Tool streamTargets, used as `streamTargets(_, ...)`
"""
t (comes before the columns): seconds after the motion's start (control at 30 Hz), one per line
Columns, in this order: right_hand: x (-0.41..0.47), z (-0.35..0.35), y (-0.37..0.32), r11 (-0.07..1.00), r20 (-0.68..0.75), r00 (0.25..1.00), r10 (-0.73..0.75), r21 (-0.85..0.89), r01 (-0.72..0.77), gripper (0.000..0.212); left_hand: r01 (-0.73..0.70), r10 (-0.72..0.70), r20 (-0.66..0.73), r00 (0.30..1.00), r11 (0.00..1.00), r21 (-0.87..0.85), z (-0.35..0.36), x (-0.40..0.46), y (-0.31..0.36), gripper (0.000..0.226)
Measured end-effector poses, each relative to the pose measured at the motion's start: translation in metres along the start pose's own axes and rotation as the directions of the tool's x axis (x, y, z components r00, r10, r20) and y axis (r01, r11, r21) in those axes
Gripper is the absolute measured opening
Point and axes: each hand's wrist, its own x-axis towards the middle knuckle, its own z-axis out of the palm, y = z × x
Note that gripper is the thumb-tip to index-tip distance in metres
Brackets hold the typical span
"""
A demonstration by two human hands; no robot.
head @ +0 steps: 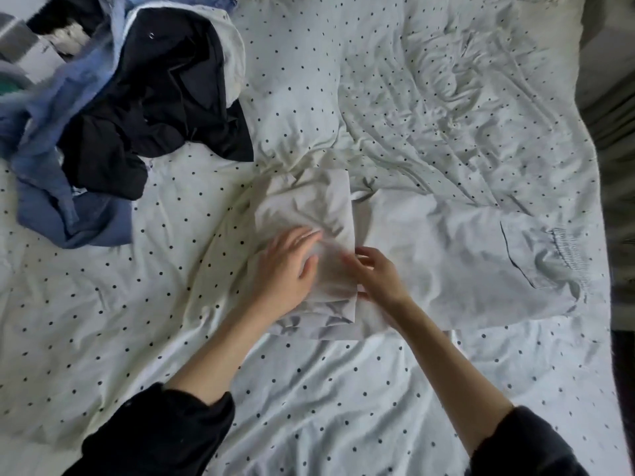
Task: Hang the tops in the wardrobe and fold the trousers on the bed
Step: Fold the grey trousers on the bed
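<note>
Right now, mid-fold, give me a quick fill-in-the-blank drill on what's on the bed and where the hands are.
1. Both hands work on the pale trousers, whose leg end is folded over toward the ____.
2. The left hand lies ____ on the folded leg.
3. The pile of blue and black clothes sits at the far ____ of the bed.
4. The duvet cover is white with dark ____.

Missing words: waistband; flat; left; dots

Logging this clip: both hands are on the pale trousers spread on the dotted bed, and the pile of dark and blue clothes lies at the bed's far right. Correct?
Not quite. In the head view the pile of dark and blue clothes lies at the far left, not right. Both the left hand and right hand are on the pale trousers on the dotted bed.
</note>
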Motion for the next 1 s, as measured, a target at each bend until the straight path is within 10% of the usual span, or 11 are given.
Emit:
streamTargets(0.2,-0.004,0.010,0.024,0.858,-0.152,0.945,-0.289,-0.480,0.185,0.033,-0.002,-0.157,0.476,0.865,0.948,0.317,0.040,-0.052,-0.021,0.058)
streamTargets(0.37,-0.001,0.022,0.018,0.341,0.084,0.605,-0.791,-0.761,0.551,0.047,0.044,-0.039,0.038,0.999,0.989,-0.140,0.017,-0.049,-0.024,0.038)
streamTargets(0.47,0.021,0.035,0.013,0.200,0.273,0.678,-0.683,-0.822,0.533,0.051,0.172,-0.169,-0.076,0.983,0.984,0.040,0.006,-0.041,-0.042,0.042)
streamTargets(0.6,0.051,0.036,0.036,0.152,0.257,0.835,-0.487,-0.916,0.370,0.058,0.491,-0.490,0.066,0.869,0.839,-0.232,0.002,-0.018,-0.060,0.051)
streamTargets(0.77,0.055,0.031,0.043,0.165,0.289,0.825,-0.486,-0.896,0.412,0.058,0.680,-0.760,0.333,0.558,0.189,-0.709,-0.020,0.005,-0.068,0.031)
streamTargets(1.0,0.027,-0.004,0.026,0.447,0.220,0.745,-0.630,-0.682,0.579,0.038,0.592,-0.586,0.372,0.720,0.238,-0.770,-0.067,0.021,-0.018,0.020)
